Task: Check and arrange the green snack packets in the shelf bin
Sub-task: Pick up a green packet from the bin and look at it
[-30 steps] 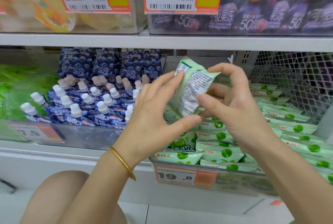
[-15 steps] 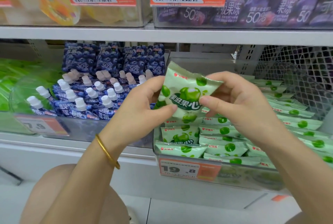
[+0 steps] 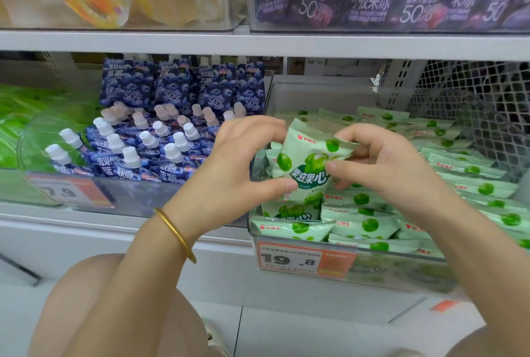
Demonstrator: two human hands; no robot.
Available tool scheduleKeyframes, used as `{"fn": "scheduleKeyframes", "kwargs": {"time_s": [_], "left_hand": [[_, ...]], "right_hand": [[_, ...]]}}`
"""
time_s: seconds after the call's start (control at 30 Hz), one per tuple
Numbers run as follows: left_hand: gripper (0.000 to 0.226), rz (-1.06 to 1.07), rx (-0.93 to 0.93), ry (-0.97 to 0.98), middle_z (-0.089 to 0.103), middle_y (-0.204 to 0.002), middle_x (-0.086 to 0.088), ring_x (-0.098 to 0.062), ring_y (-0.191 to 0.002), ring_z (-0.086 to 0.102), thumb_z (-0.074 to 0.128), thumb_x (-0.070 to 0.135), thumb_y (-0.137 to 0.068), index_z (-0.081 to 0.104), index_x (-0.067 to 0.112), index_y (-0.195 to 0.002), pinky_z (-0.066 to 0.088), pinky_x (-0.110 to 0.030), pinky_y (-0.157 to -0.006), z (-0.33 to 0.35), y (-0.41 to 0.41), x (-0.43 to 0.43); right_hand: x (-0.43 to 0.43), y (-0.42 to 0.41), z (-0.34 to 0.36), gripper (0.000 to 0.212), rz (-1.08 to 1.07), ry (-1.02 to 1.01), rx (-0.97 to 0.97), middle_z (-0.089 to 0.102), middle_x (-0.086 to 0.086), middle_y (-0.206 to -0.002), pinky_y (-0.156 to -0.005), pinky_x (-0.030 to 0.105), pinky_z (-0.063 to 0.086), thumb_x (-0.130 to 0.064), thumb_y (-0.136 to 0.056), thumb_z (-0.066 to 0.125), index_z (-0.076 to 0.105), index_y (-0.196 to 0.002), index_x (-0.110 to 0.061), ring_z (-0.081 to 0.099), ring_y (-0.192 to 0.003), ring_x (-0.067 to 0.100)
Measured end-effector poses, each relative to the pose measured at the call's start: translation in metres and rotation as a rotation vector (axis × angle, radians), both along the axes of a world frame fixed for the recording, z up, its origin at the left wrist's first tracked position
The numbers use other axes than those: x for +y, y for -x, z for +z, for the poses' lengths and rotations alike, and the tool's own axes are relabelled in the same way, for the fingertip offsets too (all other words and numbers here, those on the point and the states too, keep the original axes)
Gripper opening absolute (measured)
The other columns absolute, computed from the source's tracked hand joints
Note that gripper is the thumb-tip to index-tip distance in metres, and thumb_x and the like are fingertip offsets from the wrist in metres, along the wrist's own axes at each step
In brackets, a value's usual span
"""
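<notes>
Left grip (image 3: pixel 238 173): mine; thumb and curled fingers pinch the left edge of the held packet, thumb low, fingers over its top corner.
Right grip (image 3: pixel 384 170): mine; thumb presses the packet's front and the fingers curl round its upper right edge.
Held packet (image 3: pixel 309 164): pale green with green fruit print, printed face towards me, roughly upright and a little tilted, held between both grips just above the front rows of the bin.
Green packets (image 3: pixel 364 221): same kind, lying in overlapping rows that fill the bin from front to back.
Bin (image 3: pixel 315 95): clear plastic, on the lower shelf.
Price tag (image 3: pixel 304 259): orange and white, reads 19.8, on the bin's front wall.
Bangle (image 3: pixel 176 234): gold, on my left wrist.
Blue pouches (image 3: pixel 149 141): white spout caps, in the neighbouring bin to the left.
Mesh panel (image 3: pixel 473 104): to the right of the green packets.
</notes>
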State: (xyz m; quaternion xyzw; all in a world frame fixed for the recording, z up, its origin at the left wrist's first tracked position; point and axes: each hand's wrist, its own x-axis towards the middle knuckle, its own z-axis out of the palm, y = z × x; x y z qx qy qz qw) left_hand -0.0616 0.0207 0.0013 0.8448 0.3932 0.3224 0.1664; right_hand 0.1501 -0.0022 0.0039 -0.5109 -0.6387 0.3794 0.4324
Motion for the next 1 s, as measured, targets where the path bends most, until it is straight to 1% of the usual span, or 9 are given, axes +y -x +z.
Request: {"fn": "scheduleKeyframes", "kwargs": {"time_s": [0.17,0.27,0.4,0.5,0.63,0.73,0.83,0.93,1.0], "left_hand": [[0.047,0.018,-0.042,0.103,0.044,-0.130,0.025,0.005,-0.125,0.030,0.056,0.060,-0.066,0.059,0.035,-0.105,0.020,0.002,-0.095,0.005,0.006,-0.002],[0.034,0.049,0.023,0.052,0.047,-0.129,0.020,-0.003,-0.123,0.032,0.068,0.045,-0.075,0.063,0.022,-0.099,0.018,0.004,-0.092,0.004,0.006,0.000],[0.030,0.079,0.096,-0.049,0.046,-0.128,0.013,-0.008,-0.121,0.028,0.069,0.041,-0.075,0.062,0.020,-0.095,0.010,0.003,-0.094,0.000,0.004,0.003],[0.030,0.091,0.132,-0.102,0.046,-0.130,0.009,-0.010,-0.125,0.026,0.064,0.042,-0.070,0.064,0.023,-0.093,0.013,-0.012,-0.101,-0.002,0.004,0.003],[0.031,0.084,0.211,-0.064,0.041,-0.138,0.010,-0.006,-0.131,0.017,0.060,0.053,-0.064,0.065,0.030,-0.084,0.016,-0.035,-0.108,-0.001,0.005,-0.001],[0.032,0.061,0.222,-0.077,0.040,-0.140,0.009,-0.010,-0.135,0.017,0.051,0.059,-0.068,0.066,0.033,-0.080,0.017,-0.041,-0.110,-0.001,0.007,-0.002],[0.022,0.085,0.248,-0.088,0.042,-0.142,0.006,-0.017,-0.138,0.018,0.056,0.050,-0.069,0.067,0.031,-0.071,0.019,-0.050,-0.112,-0.001,0.006,-0.004],[0.017,0.112,0.338,-0.078,0.037,-0.146,0.006,-0.019,-0.141,0.013,0.059,0.045,-0.069,0.070,0.031,-0.067,0.013,-0.048,-0.114,0.001,0.004,-0.008],[0.013,0.126,0.423,-0.071,0.027,-0.152,0.008,-0.018,-0.143,0.004,0.065,0.043,-0.076,0.071,0.032,-0.073,0.004,-0.040,-0.115,0.000,0.002,-0.011]], "right_hand": [[-0.004,0.002,0.000,0.017,-0.009,-0.058,-0.219,0.070,0.002,-0.076,-0.062,0.026,0.052,-0.018,-0.078,0.073,0.060,-0.083,-0.028,0.064,-0.062,0.009],[-0.005,0.005,0.000,0.018,-0.021,-0.146,-0.435,0.063,-0.008,-0.069,-0.053,0.014,0.042,-0.026,-0.079,0.072,0.055,-0.080,-0.034,0.056,-0.058,0.001],[-0.009,0.006,0.004,0.016,-0.001,-0.196,-0.628,0.057,-0.017,-0.069,-0.053,0.015,0.035,-0.035,-0.077,0.069,0.054,-0.083,-0.032,0.052,-0.061,-0.005],[-0.009,0.006,0.004,0.022,0.008,-0.222,-0.597,0.058,-0.013,-0.067,-0.057,0.017,0.038,-0.047,-0.071,0.062,0.060,-0.080,-0.027,0.051,-0.063,-0.003],[-0.005,0.011,-0.003,0.034,0.090,-0.332,-0.836,0.057,-0.005,-0.076,-0.072,0.038,0.045,-0.049,-0.078,0.062,0.065,-0.080,-0.015,0.049,-0.080,0.017],[-0.004,0.013,-0.002,0.040,0.121,-0.282,-0.971,0.058,-0.007,-0.082,-0.078,0.039,0.045,-0.055,-0.078,0.055,0.066,-0.083,-0.016,0.045,-0.089,0.016],[-0.006,0.015,0.005,0.036,0.103,-0.308,-0.853,0.063,-0.012,-0.082,-0.081,0.038,0.045,-0.055,-0.075,0.056,0.071,-0.087,-0.025,0.047,-0.091,0.014],[-0.005,0.020,0.003,0.014,0.106,-0.323,-0.854,0.066,-0.012,-0.079,-0.082,0.036,0.044,-0.040,-0.080,0.067,0.073,-0.085,-0.028,0.048,-0.092,0.012],[-0.004,0.025,-0.002,0.012,0.131,-0.315,-0.940,0.066,-0.010,-0.080,-0.083,0.032,0.041,-0.037,-0.083,0.066,0.072,-0.087,-0.027,0.047,-0.094,0.012]]}}
